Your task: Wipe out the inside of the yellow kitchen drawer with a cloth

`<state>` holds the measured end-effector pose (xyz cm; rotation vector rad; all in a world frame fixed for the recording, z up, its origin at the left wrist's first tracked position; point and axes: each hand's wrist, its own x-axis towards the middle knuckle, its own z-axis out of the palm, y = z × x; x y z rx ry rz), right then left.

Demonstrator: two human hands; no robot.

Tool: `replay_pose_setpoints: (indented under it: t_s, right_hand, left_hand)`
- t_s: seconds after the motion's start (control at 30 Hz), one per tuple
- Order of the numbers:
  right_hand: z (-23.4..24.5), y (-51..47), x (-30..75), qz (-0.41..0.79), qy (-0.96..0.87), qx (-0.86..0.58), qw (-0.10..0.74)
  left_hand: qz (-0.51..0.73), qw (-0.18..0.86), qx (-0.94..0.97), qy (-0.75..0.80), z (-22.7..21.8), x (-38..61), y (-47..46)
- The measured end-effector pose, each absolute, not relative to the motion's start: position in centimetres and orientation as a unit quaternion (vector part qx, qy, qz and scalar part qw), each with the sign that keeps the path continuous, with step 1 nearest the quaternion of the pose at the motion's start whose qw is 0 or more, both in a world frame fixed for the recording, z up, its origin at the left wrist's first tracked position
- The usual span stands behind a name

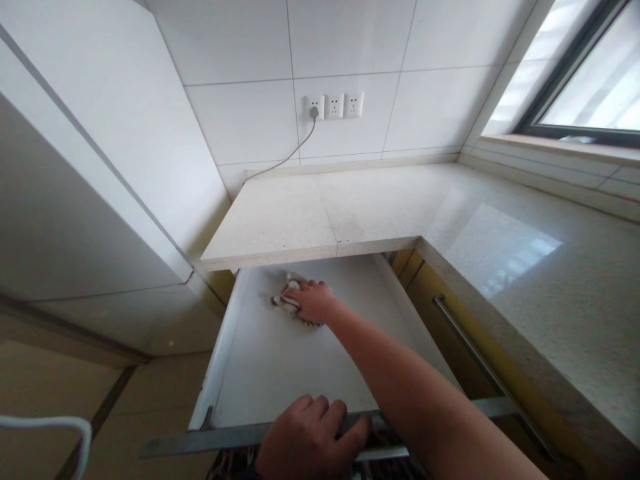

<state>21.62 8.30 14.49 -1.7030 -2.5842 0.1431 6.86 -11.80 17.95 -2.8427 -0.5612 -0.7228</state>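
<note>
Inside a pulled-out white drawer point(265, 373), my right hand point(314, 301) presses on a crumpled, pale rag point(286, 304) with dark markings. The fingers are bent over the rag and it bunches out to their left, lying on the drawer's bottom. My right forearm crosses the drawer from the lower right. At the near side, my left hand point(313, 433) curls its fingers over the top edge of the drawer front point(220, 438), with the thumb to the right. Part of the drawer front is hidden behind that hand and the right forearm.
A pale stone countertop point(280, 213) overhangs the drawer's back and runs along the right side. Below it on the right is a cabinet with a long metal handle point(475, 353). A white cabinet point(115, 120) stands left. A grey plug point(315, 112) with cord sits in a wall socket.
</note>
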Motion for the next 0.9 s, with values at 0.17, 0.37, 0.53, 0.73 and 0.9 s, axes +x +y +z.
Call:
replay_pose_setpoints:
  t_s: [0.17, 0.37, 0.53, 0.73, 0.9]
  right_hand:
    - [15.0, 9.2, 29.2, 0.019, -0.692, -0.721, 0.031]
    - [15.2, 8.8, 30.0, 0.019, -0.684, -0.729, 0.016]
    - [15.0, 7.9, 23.3, 0.047, -0.812, -0.581, 0.006]
    - [15.0, 6.4, 18.6, 0.086, -0.915, -0.393, -0.005]
    - [15.2, 7.3, 20.7, 0.091, -0.873, -0.479, 0.011]
  left_hand:
    - [-0.256, 0.085, -0.945, -0.185, 17.8, 6.7, -11.7]
    - [-0.261, 0.096, -0.944, -0.179, 18.1, 6.8, -11.5]
    - [-0.259, 0.09, -0.944, -0.182, 18.2, 6.9, -11.7]
    - [-0.262, 0.094, -0.941, -0.192, 18.1, 7.2, -11.7]
    - [-0.263, 0.09, -0.941, -0.193, 18.1, 7.1, -11.7]
